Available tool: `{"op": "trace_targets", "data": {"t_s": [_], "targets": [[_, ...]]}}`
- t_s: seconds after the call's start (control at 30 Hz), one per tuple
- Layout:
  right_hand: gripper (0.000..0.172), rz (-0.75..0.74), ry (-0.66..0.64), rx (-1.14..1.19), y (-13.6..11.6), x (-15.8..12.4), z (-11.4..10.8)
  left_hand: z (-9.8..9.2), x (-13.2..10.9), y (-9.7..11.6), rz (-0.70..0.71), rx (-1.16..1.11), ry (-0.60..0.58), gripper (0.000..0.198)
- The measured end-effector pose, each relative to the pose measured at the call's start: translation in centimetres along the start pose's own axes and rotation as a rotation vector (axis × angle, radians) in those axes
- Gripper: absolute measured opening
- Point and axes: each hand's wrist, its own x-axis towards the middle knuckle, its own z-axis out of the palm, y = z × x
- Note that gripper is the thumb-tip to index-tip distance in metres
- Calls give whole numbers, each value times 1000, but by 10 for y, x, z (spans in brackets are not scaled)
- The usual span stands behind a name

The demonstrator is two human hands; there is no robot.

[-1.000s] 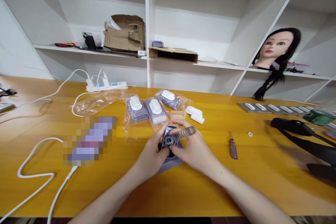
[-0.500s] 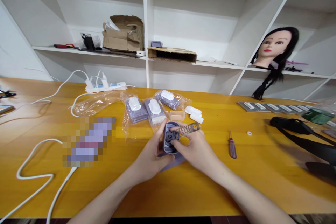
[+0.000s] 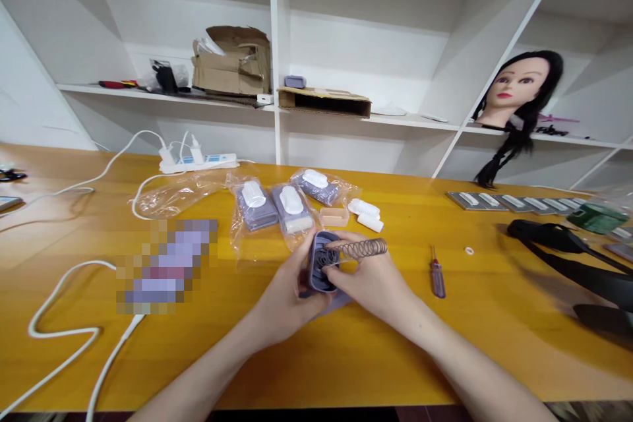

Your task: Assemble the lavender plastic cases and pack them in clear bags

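Observation:
My left hand is closed around a grey-purple plastic housing, its oval opening tilted toward me. Inside the opening are dark parts, too small to make out fully. With thumb and fingers at that opening, my right hand grips a metal coil spring. One end of the spring sits in the housing; the other sticks out to the right over my fingers. A flat purple piece lies under my hands, mostly hidden.
Behind my hands lie bagged purple units, a peach tray and white rollers. A screwdriver and a small white ring are to the right. White cables, a power strip and a pixelated object are left.
The free end of the spring has swung slightly down and to the right. Both hands keep their hold at nearly the same place.

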Motion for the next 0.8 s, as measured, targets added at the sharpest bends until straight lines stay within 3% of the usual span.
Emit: {"op": "trace_targets", "data": {"t_s": [0.43,0.8], "targets": [[22,-13,-127,-19,-4,3,-7,2,0,3,-35,43,8,90],[12,-1,-131,-28,-5,1,-6,3,-1,3,-51,69,10,90]]}}
